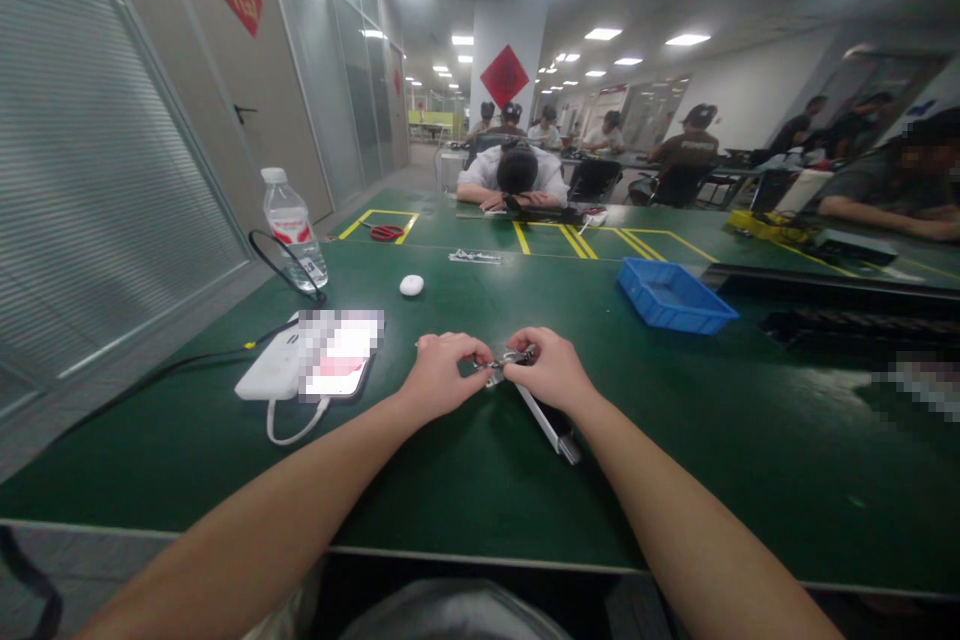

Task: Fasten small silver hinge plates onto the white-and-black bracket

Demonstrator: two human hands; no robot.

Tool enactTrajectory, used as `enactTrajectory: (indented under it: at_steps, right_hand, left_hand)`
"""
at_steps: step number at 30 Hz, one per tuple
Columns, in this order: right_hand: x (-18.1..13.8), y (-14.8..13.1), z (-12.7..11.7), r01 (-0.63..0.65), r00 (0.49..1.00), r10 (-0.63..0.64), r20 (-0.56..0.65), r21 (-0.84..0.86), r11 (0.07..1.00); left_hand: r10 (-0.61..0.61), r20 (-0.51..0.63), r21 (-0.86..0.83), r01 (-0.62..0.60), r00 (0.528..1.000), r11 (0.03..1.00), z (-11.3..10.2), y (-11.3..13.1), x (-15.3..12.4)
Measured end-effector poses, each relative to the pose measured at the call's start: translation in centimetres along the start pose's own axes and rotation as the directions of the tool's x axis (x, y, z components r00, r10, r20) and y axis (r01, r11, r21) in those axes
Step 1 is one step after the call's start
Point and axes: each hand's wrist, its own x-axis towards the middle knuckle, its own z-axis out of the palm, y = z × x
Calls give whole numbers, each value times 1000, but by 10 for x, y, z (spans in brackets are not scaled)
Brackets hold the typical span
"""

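Close together over the table's middle, both my hands work at a small silvery metal piece (495, 377), too small and blurred to name. My left hand (444, 375) pinches its left side between thumb and fingers. On the other side, my right hand (553, 370) grips its right end, with thumb and fingertips closed. A long black-and-silver metal bar (546, 420) runs from beneath my right hand toward me, its near end on the green table (465, 500). My right hand partly hides the bar, and I cannot tell whether the small piece is joined to it.
Leftward are a white power bank (274, 365), a lit phone (341, 360), a cable and a water bottle (296, 235). A white earbud case (412, 286) and red-handled scissors (386, 233) lie beyond. Rightward sit a blue tray (675, 298) and black rails (825, 285). A person rests head-down opposite.
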Motion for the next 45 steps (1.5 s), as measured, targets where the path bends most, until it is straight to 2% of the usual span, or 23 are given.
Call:
enactTrajectory:
  at_steps: [8, 18, 33, 45]
  right_hand:
    - [0, 2, 2, 23, 1000, -23, -11, 4, 1000]
    - [0, 1, 2, 23, 1000, -23, -5, 3, 1000]
    - [0, 2, 2, 21, 1000, -21, -6, -19, 1000]
    - [0, 2, 0, -14, 1000, 14, 4, 6, 1000]
  left_hand:
    - [63, -37, 93, -60, 997, 994, 3, -1, -2]
    - [107, -66, 109, -100, 992, 989, 2, 2, -3]
    - [35, -93, 64, -29, 995, 998, 3, 3, -2]
    - [51, -73, 59, -47, 996, 997, 1, 2, -2]
